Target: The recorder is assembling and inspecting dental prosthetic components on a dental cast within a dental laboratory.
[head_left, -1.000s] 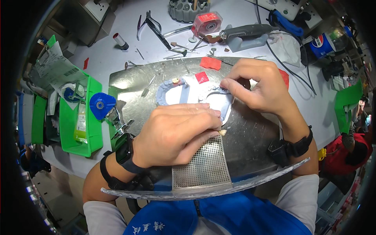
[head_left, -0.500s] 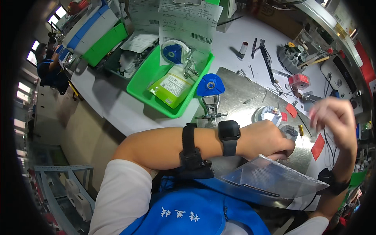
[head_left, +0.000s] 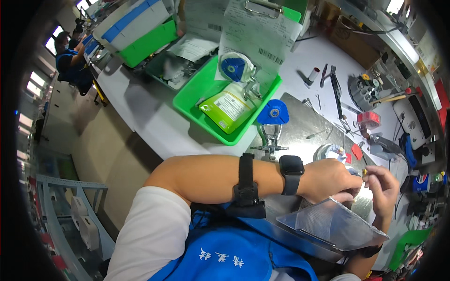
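Observation:
My left hand (head_left: 333,180) is closed low over the metal plate (head_left: 300,122), its fingers curled; anything inside them is hidden. Close beside it, my right hand (head_left: 383,187) pinches a small yellow-handled tool (head_left: 364,173) between thumb and fingers. Just beyond the left hand sits a plaster dental model (head_left: 329,152), partly covered by that hand. Pieces of red sheet (head_left: 357,151) lie past the right hand. A metal articulator with a blue plate (head_left: 273,112) stands at the plate's left side. A clear plastic shield (head_left: 335,222) slants below both hands.
Left of the plate, a green tray (head_left: 228,139) holds a lime-green pouch (head_left: 227,107) and another blue-plated articulator. Pliers (head_left: 336,91), a round tool holder (head_left: 364,89), a red tape-like roll (head_left: 369,120) and a control box (head_left: 412,119) stand farther right. Another person sits far left.
My right hand has come down and left beside the left hand and has taken hold of the yellow-handled tool from the plate. The view has shifted, moving the scene rightward.

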`<state>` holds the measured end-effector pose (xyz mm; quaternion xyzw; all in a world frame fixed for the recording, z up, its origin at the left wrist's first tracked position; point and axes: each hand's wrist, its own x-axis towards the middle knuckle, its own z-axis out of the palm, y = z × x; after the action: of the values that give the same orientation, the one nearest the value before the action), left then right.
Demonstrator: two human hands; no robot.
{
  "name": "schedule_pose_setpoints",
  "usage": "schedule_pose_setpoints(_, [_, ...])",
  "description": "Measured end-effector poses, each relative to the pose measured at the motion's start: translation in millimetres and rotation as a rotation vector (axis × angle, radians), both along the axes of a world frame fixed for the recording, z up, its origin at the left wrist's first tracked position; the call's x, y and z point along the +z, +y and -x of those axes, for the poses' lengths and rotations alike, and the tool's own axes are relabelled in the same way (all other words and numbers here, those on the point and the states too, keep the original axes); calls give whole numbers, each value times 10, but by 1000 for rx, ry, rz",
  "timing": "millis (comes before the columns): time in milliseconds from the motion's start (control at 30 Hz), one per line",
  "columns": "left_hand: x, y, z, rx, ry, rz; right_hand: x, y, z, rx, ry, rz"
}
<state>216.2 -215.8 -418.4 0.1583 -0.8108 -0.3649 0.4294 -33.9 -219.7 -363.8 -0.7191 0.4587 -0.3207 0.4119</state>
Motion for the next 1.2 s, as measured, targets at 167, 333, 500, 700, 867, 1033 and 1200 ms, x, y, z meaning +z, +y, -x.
schedule_pose_setpoints(167, [71, 30, 94, 141, 208, -263, -108, 112, -16, 114, -125, 85])
schedule_pose_setpoints(333, [13, 36, 143, 255, 224, -142, -172, 213, -119, -3, -169, 130])
schedule_pose_setpoints(500, [64, 1, 93, 351, 198, 17, -139, 229, -85, -1, -154, 184])
schedule_pose_setpoints(700, [560, 63, -370, 509, -28, 247, -179, 223, 10, -61, -208, 204])
schedule_pose_setpoints(867, [1091, -390, -2206, 1051, -413, 329, -179, 178, 137, -163, -171, 240])
schedule_pose_setpoints(1033, [863, -742, -3871, 1399, -1136, 293, -133, 92, 29, -93, -158, 229])
schedule_pose_setpoints(1200, [674, -946, -3971, 1228, -1174, 275, -166, 95, 77, -98, -164, 225])
